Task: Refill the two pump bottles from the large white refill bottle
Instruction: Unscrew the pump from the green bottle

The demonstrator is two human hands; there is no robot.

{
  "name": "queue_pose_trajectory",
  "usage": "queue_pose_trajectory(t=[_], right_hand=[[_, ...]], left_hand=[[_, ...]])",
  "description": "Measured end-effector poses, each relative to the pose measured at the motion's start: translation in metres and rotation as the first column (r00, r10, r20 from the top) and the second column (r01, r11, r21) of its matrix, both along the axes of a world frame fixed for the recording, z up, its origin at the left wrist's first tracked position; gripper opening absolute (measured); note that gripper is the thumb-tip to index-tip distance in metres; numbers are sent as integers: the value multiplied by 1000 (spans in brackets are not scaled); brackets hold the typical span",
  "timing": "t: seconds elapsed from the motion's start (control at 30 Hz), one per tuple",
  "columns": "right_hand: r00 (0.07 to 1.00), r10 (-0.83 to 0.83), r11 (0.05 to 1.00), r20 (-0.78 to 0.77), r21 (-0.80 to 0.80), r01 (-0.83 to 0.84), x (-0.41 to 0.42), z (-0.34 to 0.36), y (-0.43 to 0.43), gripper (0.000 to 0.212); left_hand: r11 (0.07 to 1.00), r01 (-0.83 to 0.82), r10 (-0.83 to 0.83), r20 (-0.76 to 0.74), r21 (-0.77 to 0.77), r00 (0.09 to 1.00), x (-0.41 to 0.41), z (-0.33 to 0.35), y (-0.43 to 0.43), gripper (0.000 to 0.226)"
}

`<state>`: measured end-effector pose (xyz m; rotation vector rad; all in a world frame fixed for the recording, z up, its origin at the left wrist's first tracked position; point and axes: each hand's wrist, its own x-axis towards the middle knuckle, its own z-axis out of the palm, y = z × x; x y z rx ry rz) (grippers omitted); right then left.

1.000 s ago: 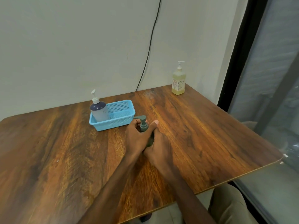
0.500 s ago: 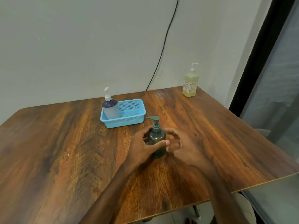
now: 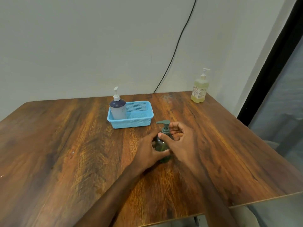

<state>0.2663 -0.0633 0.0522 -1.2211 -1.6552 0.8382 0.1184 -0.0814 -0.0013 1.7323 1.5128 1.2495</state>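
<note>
A dark green pump bottle [image 3: 161, 145] stands upright on the wooden table [image 3: 65, 145], in front of a blue basket [image 3: 133, 124]. My left hand [image 3: 147, 150] wraps around the bottle's body from the left. My right hand [image 3: 182, 142] comes from the right; its thumb presses the pump collar and its fingers curl round the pump stem. A white bottle with a dark shoulder and a white pump [image 3: 117, 109] stands in the left end of the basket. A pale yellow pump bottle [image 3: 199, 92] stands at the table's back right corner.
A black cable [image 3: 173, 51] runs down the wall behind the table. A dark window frame [image 3: 270, 63] rises at the right, just past the table's right edge. The table's front edge lies close to my body.
My right hand has moved from beside the green bottle onto its pump collar and stem. My left hand keeps its hold on the body. The camera has tilted up slightly.
</note>
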Motion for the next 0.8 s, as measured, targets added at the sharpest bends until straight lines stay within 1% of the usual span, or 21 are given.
queue_pose_trajectory(t=[0.07,0.17,0.23,0.27,0.33,0.4,0.47,0.6,0.7,0.8], right_hand=[[997,81,996,-12,-24,-81,3,2,1,42],[985,164,984,-55,-55,-167,8,5,3,53],[989,140,990,-55,-30,-141,7,7,4,62],[993,111,994,-51,-18,-112,6,8,5,63],[998,49,999,-37,-13,-50,2,7,7,57],[999,23,1000,-38,-10,-23,0,6,10,49],[998,48,999,-26,-6,-49,1,4,12,47],[988,147,988,-36,-39,-149,2,4,15,54],[996,73,997,44,-12,-72,-4,2,19,60],[1000,-11,1000,-8,-25,11,-7,1,24,57]], left_hand=[[999,42,-42,2,-8,999,-6,3,5,82],[995,91,-91,-4,-32,996,-12,6,13,81],[993,113,-114,-18,-38,993,-14,8,17,77],[992,124,-124,-20,-38,992,-15,9,19,74],[991,129,-130,-23,-33,991,-15,10,22,71],[990,138,-138,-20,-22,990,-17,10,25,71],[987,157,-158,-13,-19,987,-19,8,27,72],[981,194,-194,-9,-13,981,-22,6,33,75],[979,205,-206,-26,-18,978,-25,5,39,74],[978,208,-208,-28,-7,978,-25,4,41,74]])
